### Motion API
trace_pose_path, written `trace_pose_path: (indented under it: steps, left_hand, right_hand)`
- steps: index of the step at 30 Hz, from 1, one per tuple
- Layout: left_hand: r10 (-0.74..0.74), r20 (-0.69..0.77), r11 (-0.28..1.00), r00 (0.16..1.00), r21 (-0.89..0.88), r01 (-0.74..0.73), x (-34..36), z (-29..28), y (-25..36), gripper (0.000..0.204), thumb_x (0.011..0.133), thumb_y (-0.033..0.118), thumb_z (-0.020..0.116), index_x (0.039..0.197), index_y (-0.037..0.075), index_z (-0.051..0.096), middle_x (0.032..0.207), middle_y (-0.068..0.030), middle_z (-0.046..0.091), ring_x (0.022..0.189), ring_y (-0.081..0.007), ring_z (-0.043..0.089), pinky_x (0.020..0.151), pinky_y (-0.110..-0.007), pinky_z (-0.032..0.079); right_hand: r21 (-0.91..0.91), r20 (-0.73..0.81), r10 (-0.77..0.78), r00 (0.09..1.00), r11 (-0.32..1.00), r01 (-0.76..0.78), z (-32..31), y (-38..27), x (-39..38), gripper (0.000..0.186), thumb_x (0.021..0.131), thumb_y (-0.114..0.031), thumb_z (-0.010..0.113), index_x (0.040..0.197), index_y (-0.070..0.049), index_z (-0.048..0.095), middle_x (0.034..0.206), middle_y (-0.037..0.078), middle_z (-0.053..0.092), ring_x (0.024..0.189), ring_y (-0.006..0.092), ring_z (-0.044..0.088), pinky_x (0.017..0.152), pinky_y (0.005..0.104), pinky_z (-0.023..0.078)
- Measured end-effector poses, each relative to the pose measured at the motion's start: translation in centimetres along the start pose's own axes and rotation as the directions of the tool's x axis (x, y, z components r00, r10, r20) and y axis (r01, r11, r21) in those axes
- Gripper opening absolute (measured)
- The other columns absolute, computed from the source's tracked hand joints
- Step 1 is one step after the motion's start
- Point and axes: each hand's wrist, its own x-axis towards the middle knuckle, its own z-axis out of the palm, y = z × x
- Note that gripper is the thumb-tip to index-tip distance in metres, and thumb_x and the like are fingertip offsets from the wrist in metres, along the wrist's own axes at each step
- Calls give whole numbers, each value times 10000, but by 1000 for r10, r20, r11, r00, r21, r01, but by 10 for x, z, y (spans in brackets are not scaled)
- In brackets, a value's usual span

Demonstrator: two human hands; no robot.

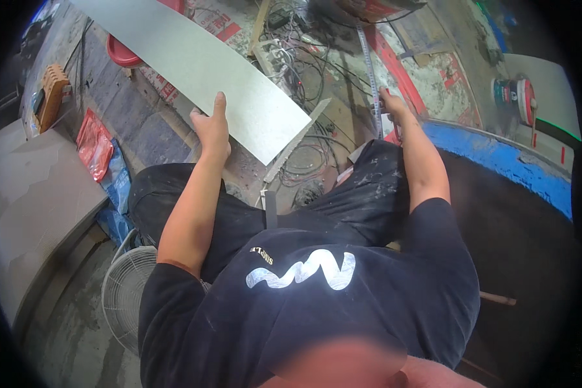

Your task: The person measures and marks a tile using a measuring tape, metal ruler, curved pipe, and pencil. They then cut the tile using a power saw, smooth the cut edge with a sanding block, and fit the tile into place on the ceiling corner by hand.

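My left hand (212,127) grips the edge of a long pale grey board (194,55), thumb on its upper face and the other fingers hidden below. The board slants from the far left toward the middle. On the right, my right hand (392,108) is closed on the extended blade of a tape measure (370,71), which runs away toward the far side. Whether the tape's case is in the hand, I cannot make out. A narrow strip with a jagged edge (297,142) lies beside the board's near corner, between my knees.
Tangled cables (310,71) cover the floor ahead. A red bucket (121,53) sits partly under the board. At left are an orange perforated brick (53,87), a red and blue bag (97,145), large grey tiles (35,187) and a fan (130,294). A tub (516,100) stands at right.
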Motion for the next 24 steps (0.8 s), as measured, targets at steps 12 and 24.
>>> trace_pose_path:
  steps: [12,24]
  left_hand:
    - [805,247,264,539,664,-699,-24,13,64,630,836,208,786,1395,74,526,1491,-204,445,1437,-411,373,1191,-553,240]
    - [711,659,28,-245,-374,-927,-101,80,74,217,870,120,662,1082,76,670,1238,-82,659,1293,-292,567,1073,-470,445]
  right_hand:
    - [-195,155,-353,923,905,379,15,-65,-95,323,994,-337,655,1084,-32,715,828,34,686,684,120,585,592,305,457]
    - [-219,22,-936,352,339,915,78,-343,-322,294,1010,-210,666,1222,-15,721,748,-47,573,655,78,534,607,261,465]
